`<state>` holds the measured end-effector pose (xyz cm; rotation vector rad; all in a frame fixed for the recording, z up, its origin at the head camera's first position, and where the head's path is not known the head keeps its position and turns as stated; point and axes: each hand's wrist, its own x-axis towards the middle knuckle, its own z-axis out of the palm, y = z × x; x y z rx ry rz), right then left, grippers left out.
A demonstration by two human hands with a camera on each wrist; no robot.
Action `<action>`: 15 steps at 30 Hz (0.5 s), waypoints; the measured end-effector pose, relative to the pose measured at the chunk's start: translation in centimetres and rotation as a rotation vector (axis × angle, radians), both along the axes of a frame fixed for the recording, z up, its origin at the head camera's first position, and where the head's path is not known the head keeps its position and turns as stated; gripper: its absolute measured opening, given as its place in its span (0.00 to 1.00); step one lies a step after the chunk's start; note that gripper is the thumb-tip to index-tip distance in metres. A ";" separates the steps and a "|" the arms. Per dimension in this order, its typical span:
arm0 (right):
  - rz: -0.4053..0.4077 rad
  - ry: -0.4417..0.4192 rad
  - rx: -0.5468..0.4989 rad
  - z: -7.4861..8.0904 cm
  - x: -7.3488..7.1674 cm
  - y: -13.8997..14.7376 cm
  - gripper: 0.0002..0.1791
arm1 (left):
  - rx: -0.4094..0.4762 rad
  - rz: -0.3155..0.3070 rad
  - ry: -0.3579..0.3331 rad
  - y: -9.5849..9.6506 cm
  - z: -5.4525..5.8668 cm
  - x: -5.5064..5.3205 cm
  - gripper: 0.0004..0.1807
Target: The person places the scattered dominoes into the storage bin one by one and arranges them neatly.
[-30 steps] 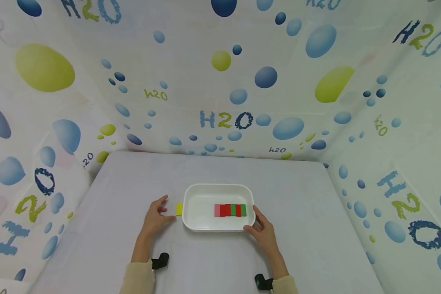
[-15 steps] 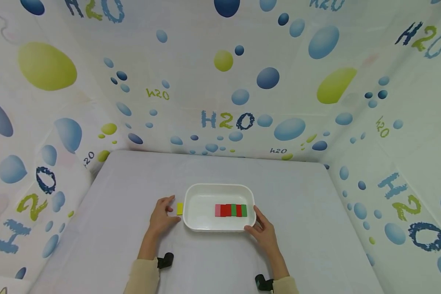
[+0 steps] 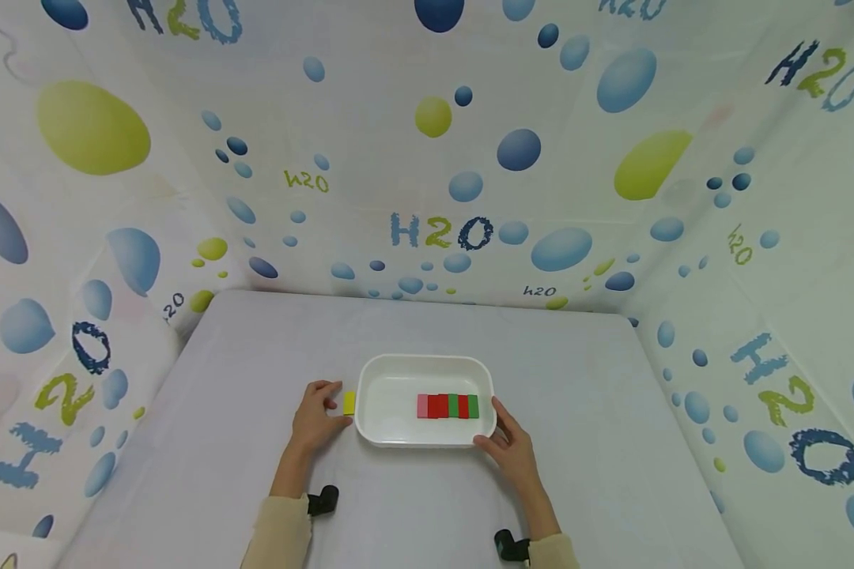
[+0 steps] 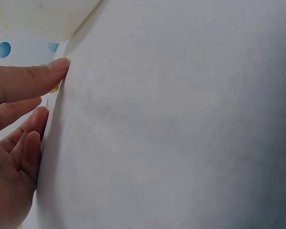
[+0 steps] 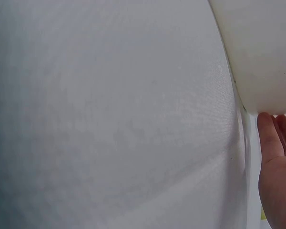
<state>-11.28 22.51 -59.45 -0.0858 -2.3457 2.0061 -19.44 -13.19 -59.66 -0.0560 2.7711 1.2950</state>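
Observation:
A white tray (image 3: 391,433) lies on the table, holding a row of pink, red and green pieces (image 3: 443,406) toward its right end. Against the tray's left end, on the table, is a small yellow piece (image 3: 349,403). My left hand (image 3: 316,417) is just left of this piece, thumb and forefinger spread around its near and far sides. In the left wrist view, the thumb (image 4: 38,81) comes down at the table surface, partly covering the yellow. My right hand (image 3: 512,450) rests against the tray's right end, fairly straight fingers along the side and thumb at the near corner.
A white cloth covers the table (image 3: 555,356). Behind and at both sides hangs a white curtain (image 3: 370,142) printed with blue and green spots. A black wrist camera (image 3: 323,500) sits at the left sleeve, another black camera (image 3: 510,545) at the right.
My left hand has moved right, from beside the yellow piece to around it. The right hand stays at the tray's right end, and the tray and pieces keep their places.

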 end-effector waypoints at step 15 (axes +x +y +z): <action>0.003 -0.004 -0.012 0.2 0.0 -0.1 0.45 | -0.027 -0.004 0.010 0.2 0.2 0.1 0.32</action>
